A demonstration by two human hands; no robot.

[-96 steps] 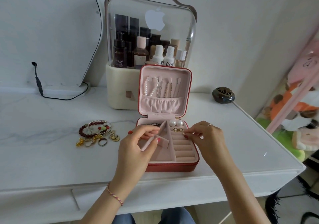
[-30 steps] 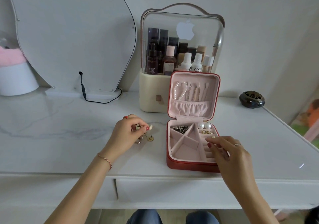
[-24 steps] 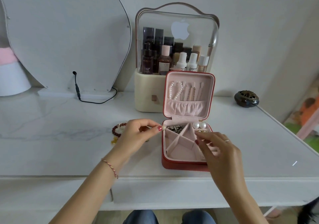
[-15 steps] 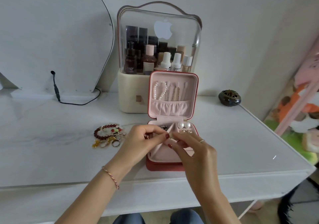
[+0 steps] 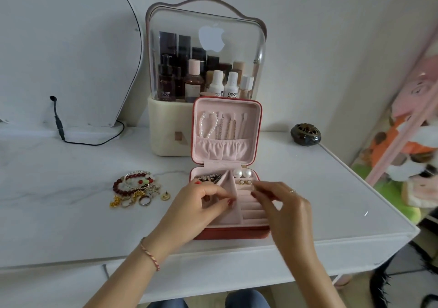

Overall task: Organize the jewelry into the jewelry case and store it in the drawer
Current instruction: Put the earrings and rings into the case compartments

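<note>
Both hands over open jewelry case (image 5: 231, 233), left hand (image 5: 199, 203) curled, right hand (image 5: 282, 203) perhaps pinching something small

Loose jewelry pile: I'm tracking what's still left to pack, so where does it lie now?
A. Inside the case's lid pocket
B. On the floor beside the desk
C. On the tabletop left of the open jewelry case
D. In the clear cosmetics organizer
C: the loose jewelry pile, red bead bracelets and gold rings, lies on the white tabletop left of the open jewelry case, apart from it.

Light: soft, even daylight; faint shadows.
Glare: pale sheen on clear domed plastic cosmetics case (image 5: 206, 46).
Blur: smeared right of it; edges bowed.
</note>
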